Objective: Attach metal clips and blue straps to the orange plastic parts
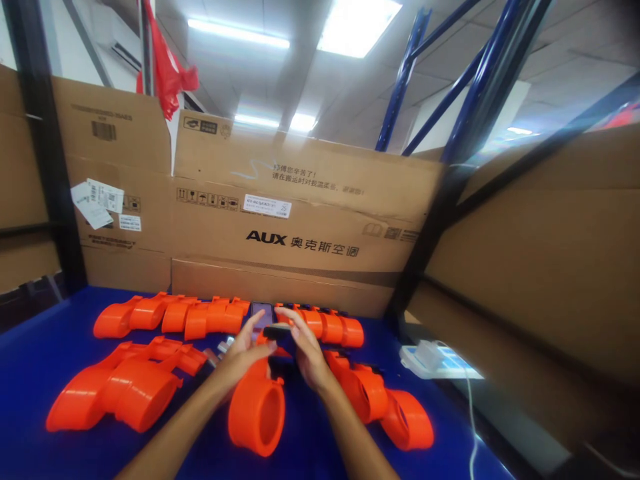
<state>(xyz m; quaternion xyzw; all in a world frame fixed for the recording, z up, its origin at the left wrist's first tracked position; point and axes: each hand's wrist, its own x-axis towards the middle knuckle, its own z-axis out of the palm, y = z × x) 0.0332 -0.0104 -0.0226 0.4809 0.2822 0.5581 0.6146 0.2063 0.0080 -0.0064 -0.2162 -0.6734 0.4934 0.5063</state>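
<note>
An orange plastic part with a wide ring (257, 417) at its lower end hangs tilted in my left hand (246, 353). My left thumb presses near its upper end, where a flat black piece (277, 331) lies; how the two are joined is hidden. My right hand (307, 350) is at the right end of the black piece, fingers stretched out and slightly curved, not visibly closed on it. Behind my hands lies a phone-like flat device (262, 319), partly covered by my left fingers.
Similar orange parts (143, 393) lie front left, with a row of them (205, 320) behind. On the right are more orange parts (407, 420), several with dark pieces. A white power strip (435, 360) with a cable lies far right. Cardboard sheets (300, 267) wall the blue tabletop (200, 443).
</note>
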